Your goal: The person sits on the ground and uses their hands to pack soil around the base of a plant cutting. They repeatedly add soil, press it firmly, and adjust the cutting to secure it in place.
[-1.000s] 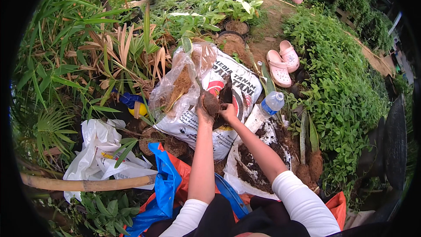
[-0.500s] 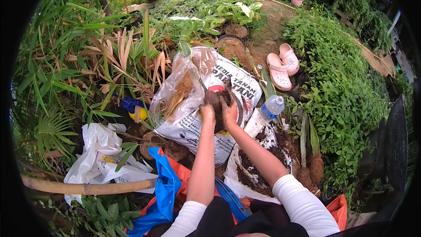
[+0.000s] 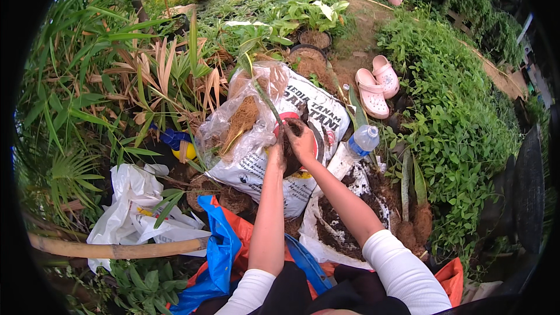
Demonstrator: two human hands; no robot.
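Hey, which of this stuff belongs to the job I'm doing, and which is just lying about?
Likely part of the job:
the plant in your left hand
the dark clump at your right hand
the loose soil
perhaps the printed sack

Apparently just lying about:
the clogs
the bottle
the bamboo pole
the crumpled bag

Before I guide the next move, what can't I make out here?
- Lower end of the plant, head view: hidden by the left hand and right hand.
- Left fingertips, head view: hidden among the hands and plant.
- Blue-and-yellow object, head view: too small to identify.
- Bamboo pole, head view: left end cut off by the picture's dark edge.
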